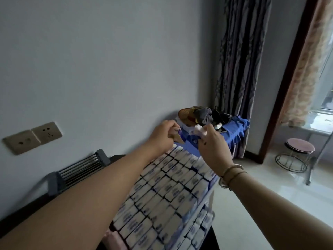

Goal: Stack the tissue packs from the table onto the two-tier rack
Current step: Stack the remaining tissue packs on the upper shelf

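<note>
I see glossy plastic film on the tissue packs [167, 192], white with blue print. The rack [79, 168] looks like dark metal bars with matt grey plastic ends. Cloth curtain [236, 69], a blue cloth cover [236, 130], shiny floor tiles [252, 204], thin metal bangles [232, 173], matt painted wall [108, 60].

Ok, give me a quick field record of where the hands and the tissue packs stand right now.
left hand: grips one end of a blue tissue pack
right hand: grips the other end
held pack: above the far end of the stacked packs
rack: top tier full of packs, more on the tier below
beyond: blue cloth with clutter
</note>
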